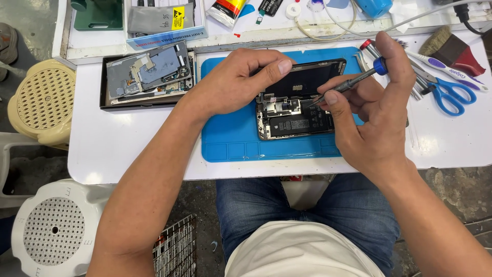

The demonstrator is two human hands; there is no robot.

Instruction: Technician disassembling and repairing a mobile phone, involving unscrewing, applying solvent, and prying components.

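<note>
While the left hand (230, 82) pinches the opened phone (297, 102) on the blue mat (230, 133), the right hand (374, 107) grips a screwdriver (348, 83) inside; back already off, internals mostly in place.

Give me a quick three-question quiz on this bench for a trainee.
1. True or false: the right hand holds a screwdriver.
2. What does the left hand steady?
A. scissors
B. opened phone
C. brush
3. What colour is the mat under the phone?

Key:
1. True; its tip is down inside the phone.
2. B; the scissors and brush lie untouched to the right.
3. Blue.
</note>
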